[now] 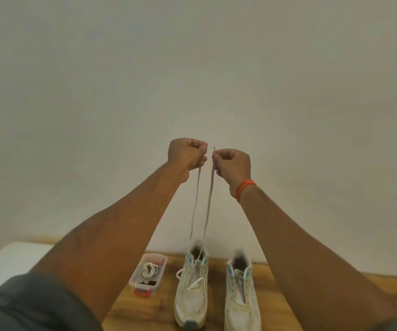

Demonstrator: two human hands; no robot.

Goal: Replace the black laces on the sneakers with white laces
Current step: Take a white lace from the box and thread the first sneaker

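A: Hands, mid-frame. Status?

B: Both raised against the bare wall, nearly touching. The left hand is clenched, its fingers pinching one end of the white lace. The right hand grasps the other end, fingers curled round it; the lace tip pokes up just above them.

A: Lace path?

B: Two strands hang from the fingers down the centre of the frame, close together, into the top of the left sneaker. They look taut. Lower down, the lace crosses the eyelets of that sneaker; a loose loop shows at its left side.

A: Other sneaker?

B: The right sneaker stands just beside it, lower centre-right, eyelets bare. Both are upright on the wooden desk, toes toward the bottom edge.

A: Anything else?

B: A clear plastic box with red clips, left of the sneakers, holds a coiled white lace and something dark at its near end, too small to tell. An orange wristband is on the right wrist. A grey sleeve sits at lower left, a white surface behind it.
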